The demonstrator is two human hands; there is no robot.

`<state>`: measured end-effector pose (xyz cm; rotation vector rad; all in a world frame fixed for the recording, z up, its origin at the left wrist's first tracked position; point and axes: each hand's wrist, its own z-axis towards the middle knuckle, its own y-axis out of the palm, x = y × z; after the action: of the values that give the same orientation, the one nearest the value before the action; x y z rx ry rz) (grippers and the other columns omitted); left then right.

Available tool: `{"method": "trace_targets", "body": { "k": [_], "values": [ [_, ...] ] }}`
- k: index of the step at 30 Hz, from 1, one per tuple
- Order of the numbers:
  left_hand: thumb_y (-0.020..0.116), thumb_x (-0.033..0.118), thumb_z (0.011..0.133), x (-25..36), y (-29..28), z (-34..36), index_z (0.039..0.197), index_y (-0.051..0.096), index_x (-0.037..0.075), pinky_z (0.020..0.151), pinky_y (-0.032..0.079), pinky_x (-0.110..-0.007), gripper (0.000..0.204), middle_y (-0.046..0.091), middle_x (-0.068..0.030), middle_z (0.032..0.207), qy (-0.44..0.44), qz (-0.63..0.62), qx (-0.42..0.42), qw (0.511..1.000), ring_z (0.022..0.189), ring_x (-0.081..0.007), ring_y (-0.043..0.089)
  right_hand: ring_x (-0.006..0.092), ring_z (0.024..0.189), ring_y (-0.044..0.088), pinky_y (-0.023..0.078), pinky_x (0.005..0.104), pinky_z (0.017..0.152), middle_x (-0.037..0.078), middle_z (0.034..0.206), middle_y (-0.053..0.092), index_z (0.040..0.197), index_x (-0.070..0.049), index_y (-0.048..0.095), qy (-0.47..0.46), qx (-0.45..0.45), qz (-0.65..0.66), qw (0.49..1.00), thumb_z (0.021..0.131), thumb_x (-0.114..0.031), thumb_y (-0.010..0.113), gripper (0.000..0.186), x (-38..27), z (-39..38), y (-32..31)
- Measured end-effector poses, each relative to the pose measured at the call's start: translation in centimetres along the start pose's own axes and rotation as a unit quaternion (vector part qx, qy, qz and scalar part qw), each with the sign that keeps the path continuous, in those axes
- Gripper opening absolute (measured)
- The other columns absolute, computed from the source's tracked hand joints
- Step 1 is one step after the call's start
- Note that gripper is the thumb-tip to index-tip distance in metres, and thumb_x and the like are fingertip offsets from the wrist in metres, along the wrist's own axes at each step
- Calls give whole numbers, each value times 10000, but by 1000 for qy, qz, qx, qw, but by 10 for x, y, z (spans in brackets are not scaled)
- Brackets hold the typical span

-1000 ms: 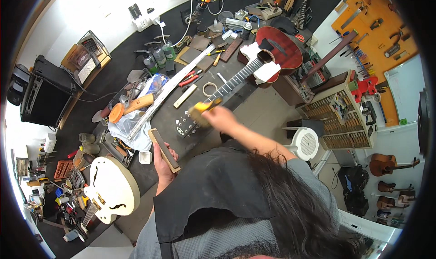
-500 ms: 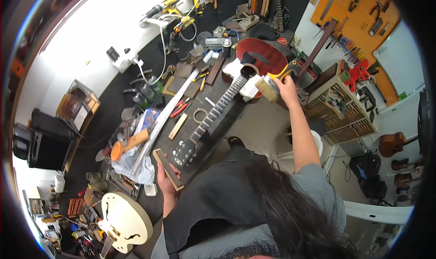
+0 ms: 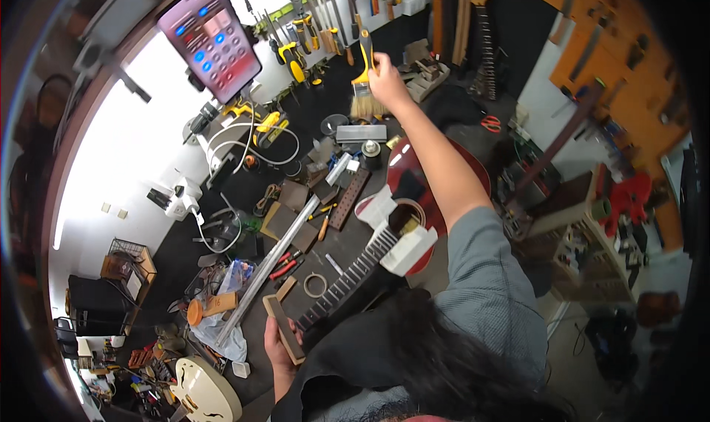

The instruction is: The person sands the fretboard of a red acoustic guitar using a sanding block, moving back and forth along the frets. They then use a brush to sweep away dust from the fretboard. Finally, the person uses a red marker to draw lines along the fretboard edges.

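Observation:
My right hand (image 3: 389,83) is raised over the far part of the bench, its fingers wrapped round the yellow handle of a wide flat brush (image 3: 367,102) whose bristles point down. Low in front of me, my left hand (image 3: 275,342) grips a long wooden block (image 3: 285,329), which looks like a sanding block. A dark red acoustic guitar (image 3: 460,164) lies across the bench with its fretted neck (image 3: 353,275) toward me. White sheets (image 3: 408,251) cover its top on both sides of the soundhole. My body hides the headstock.
A long metal straightedge (image 3: 275,258), a tape roll (image 3: 315,285), red-handled pliers (image 3: 285,267) and a drilled brown strip (image 3: 347,200) crowd the bench. At the far wall are a lit phone (image 3: 211,43) and hanging tools (image 3: 296,61). A cream guitar body (image 3: 207,392) stands lower left.
My right hand has carried the brush from beside the guitar body up and left, to the far bench. My left hand still holds the block, slightly lower. The view has shifted, bringing the phone in.

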<state>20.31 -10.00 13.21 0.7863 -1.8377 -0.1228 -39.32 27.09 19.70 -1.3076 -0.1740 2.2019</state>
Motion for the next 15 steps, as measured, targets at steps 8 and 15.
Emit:
{"method": "trace_targets", "body": {
  "k": [8,15],
  "values": [
    [338,567,1170,7,55,-18,900,574,57,597,457,-375,623,551,-58,723,-1,-47,129,991,508,-215,540,472,1091,722,524,637,973,243,1100,781,1345,-146,663,-191,119,-170,959,1026,-416,623,420,-28,185,44],
    [323,514,1188,3,96,-11,1037,576,85,552,436,-343,521,562,-69,759,31,-74,127,989,491,-195,518,507,1101,654,450,647,1020,269,1121,717,1293,-130,584,-199,110,-210,951,1083,-440,565,375,-7,253,54]
  ]
}}
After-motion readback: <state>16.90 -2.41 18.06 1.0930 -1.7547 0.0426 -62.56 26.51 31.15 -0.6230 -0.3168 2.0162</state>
